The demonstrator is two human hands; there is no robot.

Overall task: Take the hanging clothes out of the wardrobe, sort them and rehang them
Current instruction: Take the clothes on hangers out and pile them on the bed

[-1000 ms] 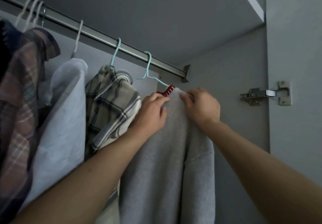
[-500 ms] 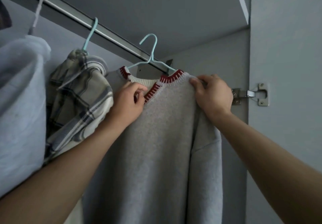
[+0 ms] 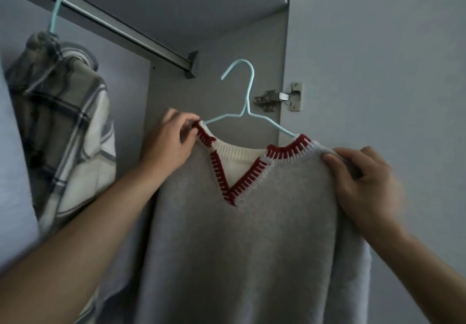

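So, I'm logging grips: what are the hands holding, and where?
Both hold the grey sweater: left hand pinches the collar's end, right hand grips the other shoulder.

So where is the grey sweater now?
In the head view the grey sweater is centre frame, off the rail, on its blue hanger, held between left hand and right hand.
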